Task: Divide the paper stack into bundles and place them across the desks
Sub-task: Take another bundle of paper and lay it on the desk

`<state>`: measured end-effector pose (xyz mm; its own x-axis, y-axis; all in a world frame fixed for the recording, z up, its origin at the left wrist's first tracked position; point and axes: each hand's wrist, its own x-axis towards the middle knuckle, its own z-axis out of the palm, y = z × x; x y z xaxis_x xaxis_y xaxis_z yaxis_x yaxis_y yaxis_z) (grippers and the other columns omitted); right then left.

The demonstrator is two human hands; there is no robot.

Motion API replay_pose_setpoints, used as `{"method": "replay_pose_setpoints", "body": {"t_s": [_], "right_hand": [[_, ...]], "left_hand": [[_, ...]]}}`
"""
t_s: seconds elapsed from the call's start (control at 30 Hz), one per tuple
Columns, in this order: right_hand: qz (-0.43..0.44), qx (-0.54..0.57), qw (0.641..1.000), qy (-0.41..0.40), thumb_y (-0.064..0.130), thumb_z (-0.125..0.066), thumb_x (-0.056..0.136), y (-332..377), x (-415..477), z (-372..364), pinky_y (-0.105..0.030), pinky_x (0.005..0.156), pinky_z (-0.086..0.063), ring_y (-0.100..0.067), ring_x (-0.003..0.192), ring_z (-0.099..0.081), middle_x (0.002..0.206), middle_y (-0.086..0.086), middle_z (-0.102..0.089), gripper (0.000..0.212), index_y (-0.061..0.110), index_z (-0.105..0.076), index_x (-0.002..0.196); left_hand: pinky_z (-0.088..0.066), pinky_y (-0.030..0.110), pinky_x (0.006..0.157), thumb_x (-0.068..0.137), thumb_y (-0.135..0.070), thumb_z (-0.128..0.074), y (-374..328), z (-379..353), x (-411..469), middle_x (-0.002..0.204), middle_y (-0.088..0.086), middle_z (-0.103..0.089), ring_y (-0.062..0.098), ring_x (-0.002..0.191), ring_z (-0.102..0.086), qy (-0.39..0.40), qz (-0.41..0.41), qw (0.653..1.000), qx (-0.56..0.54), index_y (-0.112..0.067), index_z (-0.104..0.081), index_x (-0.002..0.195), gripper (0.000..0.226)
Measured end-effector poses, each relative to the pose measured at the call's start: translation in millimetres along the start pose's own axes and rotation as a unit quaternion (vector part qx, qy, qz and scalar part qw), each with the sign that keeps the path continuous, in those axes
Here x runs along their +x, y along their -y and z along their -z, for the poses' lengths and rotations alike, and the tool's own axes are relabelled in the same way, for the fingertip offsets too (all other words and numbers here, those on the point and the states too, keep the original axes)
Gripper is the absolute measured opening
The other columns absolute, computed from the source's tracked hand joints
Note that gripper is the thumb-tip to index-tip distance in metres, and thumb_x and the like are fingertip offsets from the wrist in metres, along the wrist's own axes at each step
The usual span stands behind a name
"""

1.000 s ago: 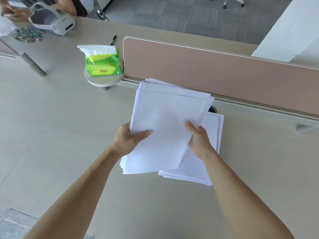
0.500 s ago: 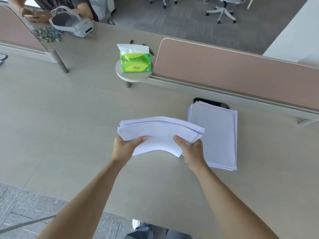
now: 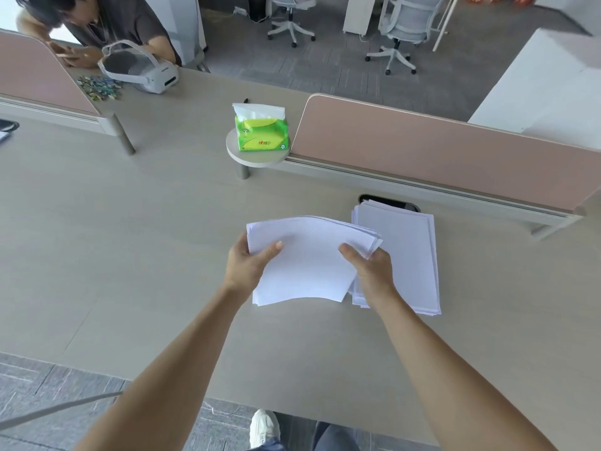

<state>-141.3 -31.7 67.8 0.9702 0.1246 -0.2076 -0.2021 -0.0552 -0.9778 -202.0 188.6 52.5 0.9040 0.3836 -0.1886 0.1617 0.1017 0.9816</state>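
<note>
A bundle of white paper sheets [image 3: 309, 258] is held above the beige desk [image 3: 146, 255], bowed upward in the middle. My left hand [image 3: 248, 263] grips its left edge, thumb on top. My right hand [image 3: 370, 266] grips its right edge the same way. The rest of the paper stack [image 3: 406, 252] lies flat on the desk just right of the bundle, partly behind my right hand, its far end over a dark cable slot [image 3: 388, 201].
A pink divider panel [image 3: 439, 154] runs behind the stack. A green tissue pack [image 3: 261, 133] sits on a small round shelf. Far left: a white headset [image 3: 140, 68], scattered puzzle pieces [image 3: 99, 87], a seated person [image 3: 97, 27]. Office chairs stand beyond.
The bundle has been lifted off the stack and shifted left, then tilted flatter toward me. My view has pulled back and up, showing more of the desk.
</note>
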Motion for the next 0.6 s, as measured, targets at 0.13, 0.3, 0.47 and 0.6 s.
{"method": "replay_pose_setpoints", "body": {"t_s": [0.13, 0.3, 0.47, 0.6], "right_hand": [[0.005, 0.044, 0.998, -0.043, 0.034, -0.079, 0.074, 3, -8, -12, -0.040, 0.088, -0.056, -0.020, 0.089, -0.073, 0.085, 0.007, -0.078, 0.008, 0.026, -0.079, 0.077], [0.019, 0.028, 0.999, -0.042, 0.042, -0.079, 0.070, 0, -17, -7, -0.035, 0.081, -0.053, -0.014, 0.083, -0.070, 0.082, 0.010, -0.076, 0.028, 0.019, -0.076, 0.086], [0.046, 0.025, 0.997, -0.049, 0.056, -0.073, 0.068, 4, -19, -7, -0.052, 0.102, -0.044, -0.037, 0.110, -0.063, 0.101, -0.004, -0.072, 0.029, 0.034, -0.074, 0.086], [0.063, 0.044, 0.996, -0.034, 0.081, -0.059, 0.074, 7, -16, -11, -0.047, 0.079, -0.041, -0.033, 0.080, -0.054, 0.083, -0.013, -0.054, 0.092, -0.010, -0.059, 0.091]], "left_hand": [[-0.040, 0.033, 0.061, 0.060, -0.072, -0.067, 3, -12, -9, 0.070, 0.006, -0.052, 0.019, 0.064, -0.049, -0.034, -0.008, 0.999, 0.040, 0.002, -0.066, 0.083, 0.077], [-0.051, 0.026, 0.070, 0.055, -0.060, -0.068, -5, 1, -10, 0.085, -0.003, -0.070, 0.015, 0.078, -0.066, -0.030, -0.018, 0.999, 0.021, -0.018, -0.070, 0.092, 0.056], [-0.048, 0.035, 0.081, 0.065, -0.057, -0.064, -7, 5, -11, 0.100, 0.001, -0.066, 0.023, 0.092, -0.061, -0.028, -0.052, 0.996, -0.073, -0.017, -0.062, 0.098, 0.052], [-0.043, 0.039, 0.075, 0.073, -0.063, -0.056, -12, -5, -14, 0.084, 0.010, -0.060, 0.024, 0.080, -0.057, -0.029, -0.048, 0.994, -0.092, -0.008, -0.063, 0.081, 0.056]]}}
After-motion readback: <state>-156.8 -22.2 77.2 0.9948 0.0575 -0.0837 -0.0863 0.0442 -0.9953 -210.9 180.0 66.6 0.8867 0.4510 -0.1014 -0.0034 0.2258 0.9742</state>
